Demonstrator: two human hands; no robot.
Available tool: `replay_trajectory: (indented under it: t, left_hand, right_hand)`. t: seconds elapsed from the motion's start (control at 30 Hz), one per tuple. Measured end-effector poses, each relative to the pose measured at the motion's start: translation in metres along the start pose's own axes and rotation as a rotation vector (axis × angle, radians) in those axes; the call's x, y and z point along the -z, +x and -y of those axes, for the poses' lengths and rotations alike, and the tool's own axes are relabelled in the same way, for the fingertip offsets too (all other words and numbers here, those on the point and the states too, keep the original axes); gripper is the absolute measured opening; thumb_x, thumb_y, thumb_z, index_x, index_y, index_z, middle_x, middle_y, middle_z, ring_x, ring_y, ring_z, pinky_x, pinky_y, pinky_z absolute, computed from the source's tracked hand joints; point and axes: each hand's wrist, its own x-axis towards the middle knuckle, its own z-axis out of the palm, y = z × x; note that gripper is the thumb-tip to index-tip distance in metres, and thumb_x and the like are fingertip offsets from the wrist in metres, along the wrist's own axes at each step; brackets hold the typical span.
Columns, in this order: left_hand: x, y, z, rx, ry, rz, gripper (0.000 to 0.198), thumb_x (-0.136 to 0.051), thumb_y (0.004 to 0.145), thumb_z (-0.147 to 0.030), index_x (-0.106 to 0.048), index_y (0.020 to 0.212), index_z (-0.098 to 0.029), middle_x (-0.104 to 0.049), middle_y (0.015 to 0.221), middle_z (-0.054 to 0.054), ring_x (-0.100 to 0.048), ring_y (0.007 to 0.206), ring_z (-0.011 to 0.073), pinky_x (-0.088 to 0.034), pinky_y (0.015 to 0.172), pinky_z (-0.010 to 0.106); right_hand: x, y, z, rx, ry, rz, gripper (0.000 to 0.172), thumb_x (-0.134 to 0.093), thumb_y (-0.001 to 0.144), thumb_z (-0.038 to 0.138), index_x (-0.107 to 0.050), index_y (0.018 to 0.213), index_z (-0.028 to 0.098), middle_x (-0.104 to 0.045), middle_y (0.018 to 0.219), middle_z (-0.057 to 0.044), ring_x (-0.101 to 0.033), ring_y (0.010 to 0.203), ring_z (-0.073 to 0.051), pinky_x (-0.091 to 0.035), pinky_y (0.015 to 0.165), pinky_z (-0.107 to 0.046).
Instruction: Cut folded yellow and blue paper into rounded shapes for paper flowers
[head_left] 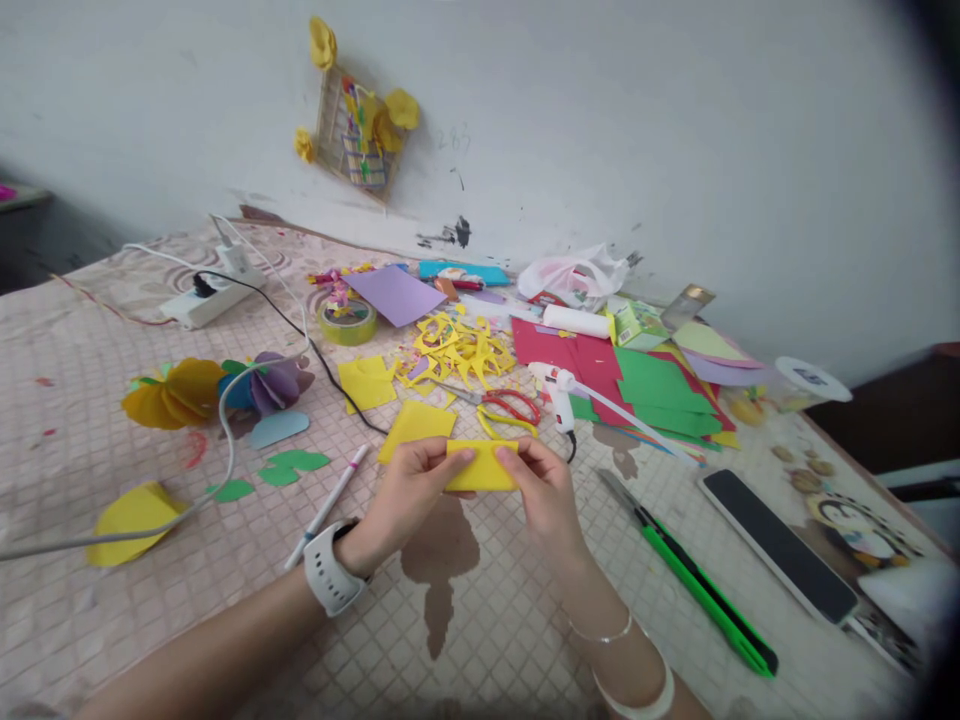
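A folded yellow paper is held level between both hands above the table. My left hand pinches its left end, thumb on top and fingers beneath. At the right end, my right hand grips it the same way. Just behind the left hand lies a flat yellow sheet, with another yellow piece farther back. Scissors with red and yellow handles rest behind the held paper. A white glue gun stands behind the right hand.
Yellow scraps, green sheets and tape lie farther back. A green cutter and a phone are right; a pen, paper pumpkins and a white cable are left.
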Motion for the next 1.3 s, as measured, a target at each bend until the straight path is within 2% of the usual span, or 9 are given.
replay_trajectory:
  t: [0.43, 1.0, 1.17, 1.3]
  left_hand:
    - [0.0006, -0.0008, -0.0005, 0.005, 0.021, -0.005, 0.034, -0.074, 0.071, -0.046, -0.066, 0.063, -0.014, -0.062, 0.06, 0.0, -0.055, 0.055, 0.0111, -0.05, 0.053, 0.022]
    - [0.001, -0.0001, -0.0009, -0.018, 0.072, 0.009, 0.035, -0.071, 0.073, -0.048, -0.066, 0.063, -0.015, -0.059, 0.057, -0.001, -0.053, 0.053, 0.0109, -0.046, 0.05, 0.021]
    - [0.0019, -0.0002, 0.0006, -0.041, 0.134, 0.018, 0.034, -0.066, 0.076, -0.046, -0.063, 0.063, -0.015, -0.057, 0.056, -0.001, -0.049, 0.049, 0.0095, -0.039, 0.046, 0.02]
    - [0.0049, 0.0002, 0.0022, -0.083, 0.226, 0.01, 0.031, -0.064, 0.078, -0.04, -0.057, 0.06, -0.016, -0.049, 0.053, -0.004, -0.039, 0.047, 0.0078, -0.029, 0.044, 0.02]
  right_hand:
    - [0.0004, -0.0005, -0.0003, 0.005, 0.03, 0.001, 0.02, -0.075, 0.075, 0.037, -0.064, 0.069, 0.021, -0.059, 0.067, 0.001, -0.052, 0.063, -0.016, -0.043, 0.058, -0.027]
    - [-0.0004, -0.0002, 0.0022, 0.004, -0.006, -0.01, 0.024, -0.074, 0.073, 0.041, -0.062, 0.068, 0.021, -0.057, 0.065, 0.001, -0.051, 0.061, -0.016, -0.044, 0.057, -0.027]
    - [0.0004, 0.0001, 0.0007, 0.012, -0.022, 0.007, 0.024, -0.072, 0.075, 0.041, -0.061, 0.069, 0.021, -0.056, 0.065, 0.002, -0.051, 0.061, -0.015, -0.043, 0.057, -0.027]
    - [0.002, 0.0006, 0.0029, 0.009, -0.08, 0.071, 0.018, -0.07, 0.076, 0.037, -0.062, 0.072, 0.021, -0.056, 0.066, 0.002, -0.051, 0.062, -0.015, -0.042, 0.057, -0.026]
